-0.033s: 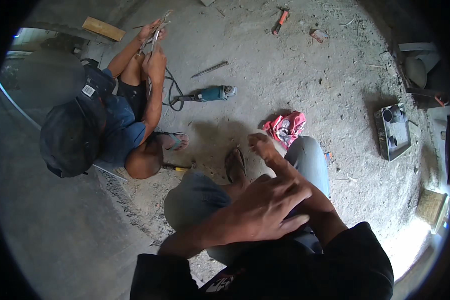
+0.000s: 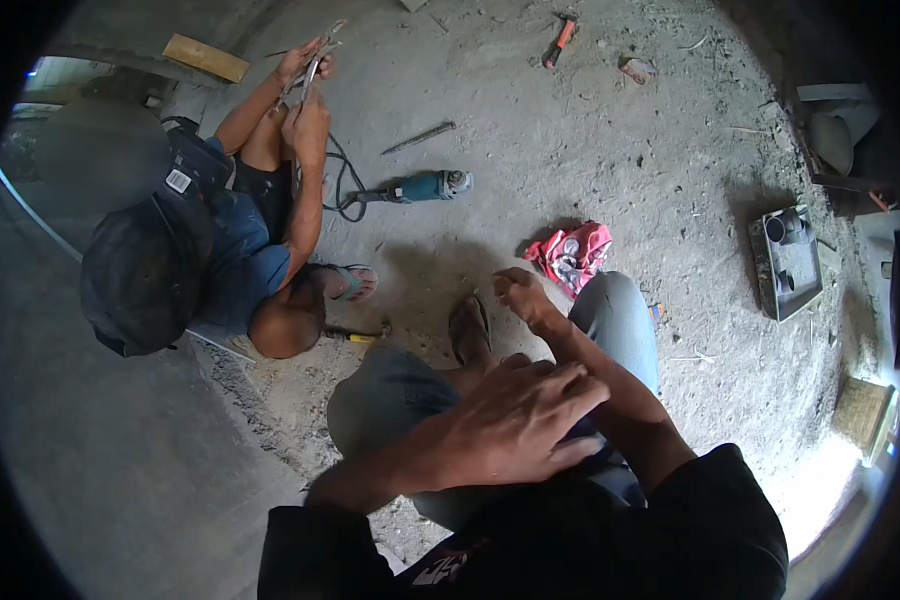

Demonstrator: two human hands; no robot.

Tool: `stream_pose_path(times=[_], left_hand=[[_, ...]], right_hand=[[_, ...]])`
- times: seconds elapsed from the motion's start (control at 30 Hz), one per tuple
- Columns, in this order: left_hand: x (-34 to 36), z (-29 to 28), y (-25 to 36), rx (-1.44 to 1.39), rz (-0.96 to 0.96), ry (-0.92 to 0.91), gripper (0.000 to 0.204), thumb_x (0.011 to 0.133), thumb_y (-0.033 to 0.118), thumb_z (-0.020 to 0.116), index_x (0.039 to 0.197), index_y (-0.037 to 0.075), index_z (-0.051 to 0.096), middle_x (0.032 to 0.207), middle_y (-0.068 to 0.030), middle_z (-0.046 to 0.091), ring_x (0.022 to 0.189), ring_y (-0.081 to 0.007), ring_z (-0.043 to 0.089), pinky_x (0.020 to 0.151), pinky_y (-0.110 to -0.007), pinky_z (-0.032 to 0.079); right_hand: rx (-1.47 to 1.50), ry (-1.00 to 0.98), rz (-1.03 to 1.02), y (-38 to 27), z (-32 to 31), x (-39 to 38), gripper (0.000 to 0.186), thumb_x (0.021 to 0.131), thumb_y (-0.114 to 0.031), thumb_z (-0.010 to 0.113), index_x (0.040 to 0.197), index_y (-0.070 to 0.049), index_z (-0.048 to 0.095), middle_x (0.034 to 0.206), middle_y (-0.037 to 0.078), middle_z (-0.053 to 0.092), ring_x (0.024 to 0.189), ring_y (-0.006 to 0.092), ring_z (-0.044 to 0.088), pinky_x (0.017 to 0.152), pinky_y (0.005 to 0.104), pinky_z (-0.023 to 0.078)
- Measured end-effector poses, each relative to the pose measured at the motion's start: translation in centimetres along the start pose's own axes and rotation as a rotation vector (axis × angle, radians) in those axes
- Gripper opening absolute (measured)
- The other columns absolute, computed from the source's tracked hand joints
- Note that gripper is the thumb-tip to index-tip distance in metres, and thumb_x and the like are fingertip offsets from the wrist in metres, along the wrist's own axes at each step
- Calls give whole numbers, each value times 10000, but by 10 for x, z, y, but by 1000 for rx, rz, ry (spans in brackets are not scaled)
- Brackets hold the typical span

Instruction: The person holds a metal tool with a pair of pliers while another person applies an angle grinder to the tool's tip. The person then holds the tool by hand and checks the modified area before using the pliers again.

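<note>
My left hand (image 2: 520,420) is above my lap, with its fingers stretched over my right forearm (image 2: 615,385) and the thumb apart. Nothing shows in its grip. Past my right knee, my right hand (image 2: 520,293) hangs with loosely bent fingers and no object visible in it. The nearest thing to it is a crumpled red and white cloth (image 2: 575,255) on the floor, just beyond the knee. To my left a seated person in a cap (image 2: 140,275) holds a slim silvery metal piece (image 2: 312,75) in both hands; its exact kind is unclear.
A teal corded power tool (image 2: 430,187) lies ahead, with a metal rod (image 2: 418,138) beyond it. A hammer with a yellow handle (image 2: 352,336) is near my left knee. Farther off are a red-handled hammer (image 2: 560,45) and a wooden block (image 2: 205,58). A tray (image 2: 768,270) holding pipe-like pieces stands right.
My left hand has shifted slightly leftward along my right forearm. My right hand and the things on the floor stay practically where they were.
</note>
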State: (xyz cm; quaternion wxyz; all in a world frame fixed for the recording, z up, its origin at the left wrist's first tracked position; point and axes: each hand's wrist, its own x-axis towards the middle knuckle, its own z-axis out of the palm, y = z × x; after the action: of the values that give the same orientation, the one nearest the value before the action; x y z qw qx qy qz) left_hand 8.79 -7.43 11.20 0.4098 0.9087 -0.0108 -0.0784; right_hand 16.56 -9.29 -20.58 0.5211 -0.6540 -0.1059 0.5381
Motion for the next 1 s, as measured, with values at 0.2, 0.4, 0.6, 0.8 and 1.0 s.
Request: stream_pose_path(times=[0.2,0.4,0.6,0.8,1.0], left_hand=[[-5,-15,-17,195,-1,-161,408,895,350,655,1093,12,540,950,-161,634,913,-308,665,830,-442,505],[-1,9,-42,266,-82,-213,403,884,350,660,1062,9,539,946,-162,634,912,-298,664,826,-432,506],[-5,2,-45,271,-92,-102,390,869,330,678,1092,31,565,968,-144,627,954,-309,644,828,-440,503],[-6,5,-51,305,-92,-105,415,869,345,673,1092,15,557,955,-157,620,958,-313,648,838,-427,503],[-3,5,-47,342,-56,-53,430,868,344,675,1104,7,553,947,-155,619,938,-309,660,814,-415,511]], right_hand=[[-338,-36,-111,-11,-3,-8,407,906,-312,616,1167,-2,652,1034,169,704,964,263,670,853,368,510],[-474,-26,-240,-5,-4,-10,347,899,-282,621,1110,-11,666,1013,203,702,957,325,682,839,404,520],[-491,5,-265,-16,8,-15,305,891,-242,626,1102,-26,668,1022,213,698,978,358,673,852,421,519],[-491,19,-326,-11,8,-12,308,892,-286,625,1058,-29,660,971,237,692,935,412,670,807,461,529],[-491,-2,-275,-17,3,-14,314,886,-269,648,1058,-6,662,949,237,697,907,387,687,780,438,535]])
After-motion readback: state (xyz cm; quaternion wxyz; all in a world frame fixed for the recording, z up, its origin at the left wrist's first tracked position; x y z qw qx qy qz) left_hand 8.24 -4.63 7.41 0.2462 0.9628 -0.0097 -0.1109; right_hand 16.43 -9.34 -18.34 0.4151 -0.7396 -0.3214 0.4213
